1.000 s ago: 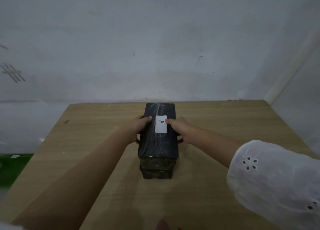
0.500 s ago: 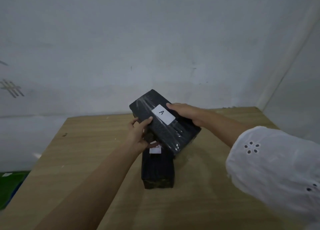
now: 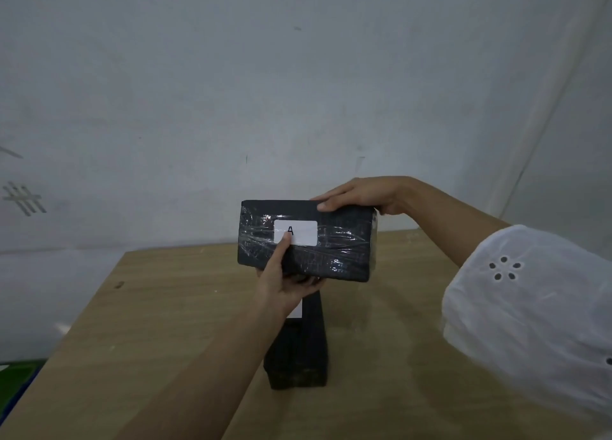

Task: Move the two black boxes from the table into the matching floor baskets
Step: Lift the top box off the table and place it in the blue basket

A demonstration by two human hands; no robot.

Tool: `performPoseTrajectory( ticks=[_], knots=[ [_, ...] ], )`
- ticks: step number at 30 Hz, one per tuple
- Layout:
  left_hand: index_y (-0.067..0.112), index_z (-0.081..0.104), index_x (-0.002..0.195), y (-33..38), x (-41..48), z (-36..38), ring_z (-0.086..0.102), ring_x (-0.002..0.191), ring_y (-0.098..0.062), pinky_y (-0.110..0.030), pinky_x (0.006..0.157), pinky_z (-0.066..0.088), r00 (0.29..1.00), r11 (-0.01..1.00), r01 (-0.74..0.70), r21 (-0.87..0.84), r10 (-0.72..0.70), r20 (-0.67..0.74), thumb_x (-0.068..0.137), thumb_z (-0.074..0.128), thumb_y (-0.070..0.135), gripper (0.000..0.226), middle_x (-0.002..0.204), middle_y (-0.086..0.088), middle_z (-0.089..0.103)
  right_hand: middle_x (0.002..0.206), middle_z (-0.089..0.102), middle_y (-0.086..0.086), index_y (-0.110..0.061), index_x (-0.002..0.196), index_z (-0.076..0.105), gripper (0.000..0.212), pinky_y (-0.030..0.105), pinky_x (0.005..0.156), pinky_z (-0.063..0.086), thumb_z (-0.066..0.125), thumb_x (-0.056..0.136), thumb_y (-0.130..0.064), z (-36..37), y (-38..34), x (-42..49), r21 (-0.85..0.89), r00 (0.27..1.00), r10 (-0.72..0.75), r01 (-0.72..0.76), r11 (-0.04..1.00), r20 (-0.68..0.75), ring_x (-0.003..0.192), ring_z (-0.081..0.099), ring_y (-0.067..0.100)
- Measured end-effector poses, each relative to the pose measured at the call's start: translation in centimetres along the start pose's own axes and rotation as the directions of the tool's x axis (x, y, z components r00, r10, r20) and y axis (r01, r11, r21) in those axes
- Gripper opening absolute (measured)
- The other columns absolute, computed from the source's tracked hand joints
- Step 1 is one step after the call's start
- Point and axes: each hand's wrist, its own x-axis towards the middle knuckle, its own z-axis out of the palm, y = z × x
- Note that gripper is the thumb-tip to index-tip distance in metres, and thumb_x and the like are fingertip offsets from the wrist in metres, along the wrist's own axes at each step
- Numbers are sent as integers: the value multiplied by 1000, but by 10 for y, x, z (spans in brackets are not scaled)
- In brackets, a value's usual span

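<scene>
Box A (image 3: 331,241), black and film-wrapped, is up off the bench (image 3: 165,307), held broadside to the camera with its white label (image 3: 299,232) facing me. Likely turned this way so the letter can be read before choosing a basket.

Left hand (image 3: 284,284) is closed under the lower edge, thumb pressed up the front face and touching the label's corner; it carries the weight from below. Right hand (image 3: 361,194) is clamped over the top far edge, fingers curled down the front, steadying against tilt. Both hands grip the same box, top and bottom opposed. That suits slick film.

Second black box (image 3: 298,350) lies on the bench directly under the raised one, long axis running away from me. A white label (image 3: 295,312) shows at its far end, mostly hidden by the left wrist; I cannot read its letter.

A sliver of green and blue (image 3: 16,383) shows at the floor, lower left. It may be a basket, but I cannot tell.

My read: first box lifted, neither one delivered yet.
</scene>
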Motion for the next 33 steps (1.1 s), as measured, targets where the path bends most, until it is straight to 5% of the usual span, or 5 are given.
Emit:
performPoseTrajectory(
  ticks=[2, 9, 15, 24, 33],
  knots=[
    [16, 41, 130, 0, 0, 4, 53, 107, -40, -60, 70, 51, 1000, 1000, -21, 12, 21, -12, 63, 79, 26, 78, 118, -21, 53, 117, 65, -12, -51, 114, 62, 41, 28, 51, 49, 70, 74, -51, -3, 5, -5, -15, 999, 30, -30, 999, 35, 100, 63, 14],
    [20, 37, 132, 11, -2, 6, 48, 117, -43, -64, 86, 45, 997, 998, -30, -53, 26, -76, 71, 75, 27, 71, 135, -21, 46, 120, 56, 2, -27, 110, 57, 46, 33, 78, 47, 73, 69, -14, -12, 31, -8, 201, 991, -116, 102, 974, 61, 105, 55, 19],
    [35, 31, 137, 17, -4, 5, 47, 117, -45, -64, 83, 46, 989, 979, -143, -142, 137, -52, 70, 77, 28, 82, 134, -19, 45, 91, 66, -4, -22, 101, 65, 35, 21, 69, 44, 61, 66, -16, 5, 42, 2, 433, 936, -263, 342, 834, -232, 86, 59, 11],
    [26, 36, 140, 76, -14, -16, 55, 117, -35, -51, 74, 56, 916, 909, -383, 161, 352, 191, 72, 65, 42, 75, 140, -13, 49, 95, 68, 5, -11, 105, 63, 38, 25, 65, 54, 51, 69, -4, -13, 45, -13, 578, 857, -444, 507, 639, -261, 84, 66, 17],
    [16, 52, 114, 72, -18, 9, 64, 100, -28, -52, 77, 56, 908, 898, -400, 182, 363, 208, 79, 67, 35, 42, 118, -14, 59, 110, 67, 6, -19, 113, 63, 37, 31, 77, 57, 61, 83, -40, -26, 46, -21, 668, 878, -269, 476, 572, -395, 98, 67, 20]
  ],
)
